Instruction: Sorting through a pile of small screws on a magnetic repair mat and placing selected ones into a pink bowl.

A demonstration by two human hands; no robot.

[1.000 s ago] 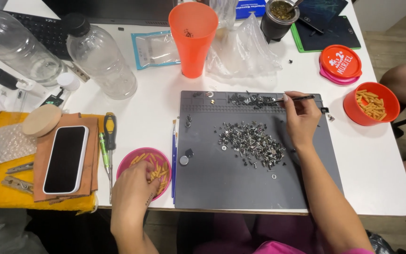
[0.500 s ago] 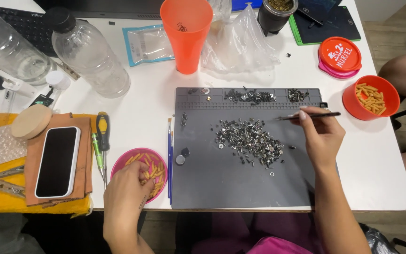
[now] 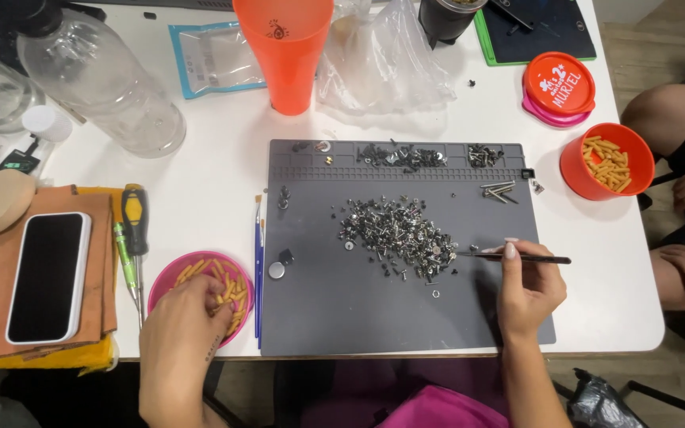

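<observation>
Right hand: we see the right hand (image 3: 526, 292) resting on the grey work mat (image 3: 334, 317), thumb and forefinger pinched on a thin dark tool (image 3: 509, 257).
Tool axis: the tool lies almost level across the view, its long axis running left to right; the fine tip points left, the blunt end sticks out right past the fingers.
Tool tip: the tip sits right at the right-hand edge of the pile of small metal screws (image 3: 394, 231) in the middle of the mat.
Left hand: we find the left hand (image 3: 185, 323) down in the pink bowl (image 3: 170, 276), fingers bunched together among the short yellow-orange snack sticks (image 3: 227, 289); whether it grips any we cannot tell.
Beside the bowl: just right of it two thin brushes (image 3: 258, 261) lie along the mat's left edge, pointing away from us; just left lie a green pen-like tool (image 3: 126, 265) and a yellow-and-black screwdriver (image 3: 134, 226), also lengthwise.
Further left: a phone (image 3: 47, 276) lies screen up on a brown leather piece (image 3: 105, 261).
Mat top: more screws sit sorted in the mat's upper tray row (image 3: 402, 155).
Far side: an orange cup (image 3: 285, 49) stands upright beyond the mat, with a clear plastic bottle (image 3: 101, 79) on its side to the left.
Right edge: an orange bowl of the same sticks (image 3: 606, 162) sits well apart from the right hand.
</observation>
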